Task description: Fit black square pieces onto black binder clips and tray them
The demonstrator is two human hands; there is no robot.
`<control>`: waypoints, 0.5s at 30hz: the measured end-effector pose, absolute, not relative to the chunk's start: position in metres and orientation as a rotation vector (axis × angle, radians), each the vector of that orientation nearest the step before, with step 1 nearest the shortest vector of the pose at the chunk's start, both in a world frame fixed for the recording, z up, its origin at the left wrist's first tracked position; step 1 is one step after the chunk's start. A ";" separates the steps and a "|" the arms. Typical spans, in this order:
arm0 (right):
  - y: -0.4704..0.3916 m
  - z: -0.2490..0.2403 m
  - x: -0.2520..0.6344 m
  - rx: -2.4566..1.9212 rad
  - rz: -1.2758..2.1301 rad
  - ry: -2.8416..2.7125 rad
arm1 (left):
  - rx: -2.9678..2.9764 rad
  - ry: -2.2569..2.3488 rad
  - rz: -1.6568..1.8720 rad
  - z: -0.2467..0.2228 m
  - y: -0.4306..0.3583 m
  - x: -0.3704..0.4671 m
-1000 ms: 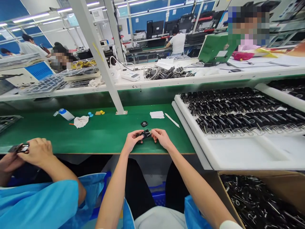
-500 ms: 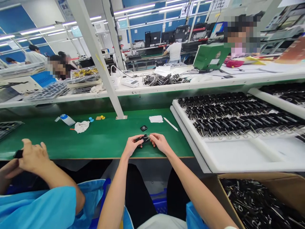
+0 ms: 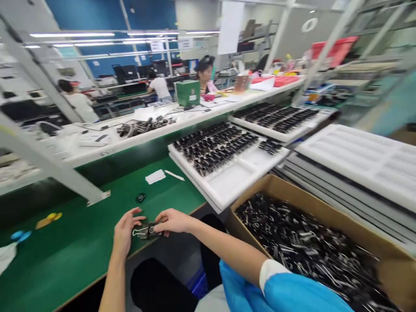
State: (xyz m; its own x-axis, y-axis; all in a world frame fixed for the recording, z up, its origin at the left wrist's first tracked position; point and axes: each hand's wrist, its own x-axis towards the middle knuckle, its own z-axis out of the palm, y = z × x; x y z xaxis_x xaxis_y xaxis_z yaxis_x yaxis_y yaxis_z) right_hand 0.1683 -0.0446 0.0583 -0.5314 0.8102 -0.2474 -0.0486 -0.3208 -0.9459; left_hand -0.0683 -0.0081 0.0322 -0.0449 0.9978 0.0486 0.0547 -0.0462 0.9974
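1. Binder clip (image 3: 145,230) pinched between left hand (image 3: 124,232) and right hand (image 3: 172,220), just over the near edge of the green table (image 3: 81,251); wire handle sticking out leftward, apparently mid-assembly.
2. Cardboard box (image 3: 325,255) at right heaped with loose clips: plenty seemingly left.
3. White tray (image 3: 234,182) beyond, partly filled with rows, front compartment bare.
4. Farther: more trays, workbenches, other people, blue walls.

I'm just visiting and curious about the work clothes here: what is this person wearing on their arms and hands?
Both hands, left hand and right hand, are bare: no gloves, rings or watch show. The forearms are uncovered too. On the right upper arm sits a short bright blue sleeve with a white inner cuff at its edge. The left arm's sleeve is out of view.
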 end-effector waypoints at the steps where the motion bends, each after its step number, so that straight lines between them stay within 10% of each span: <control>1: -0.056 0.066 0.181 -0.968 1.917 -1.260 | 1.239 1.293 1.313 0.027 0.000 -0.069; 15: -0.070 0.149 0.555 -2.065 -0.030 -1.081 | 1.958 2.162 0.795 0.022 0.087 -0.047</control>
State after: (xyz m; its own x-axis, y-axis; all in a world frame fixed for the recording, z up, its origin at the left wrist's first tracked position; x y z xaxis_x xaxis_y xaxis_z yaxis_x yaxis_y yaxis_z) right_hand 0.5549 -0.0696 0.1491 0.6367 0.6844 0.3552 0.7031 -0.3262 -0.6318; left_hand -0.0465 0.0871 0.0216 -0.1572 0.9541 0.2549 0.8919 0.0263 0.4515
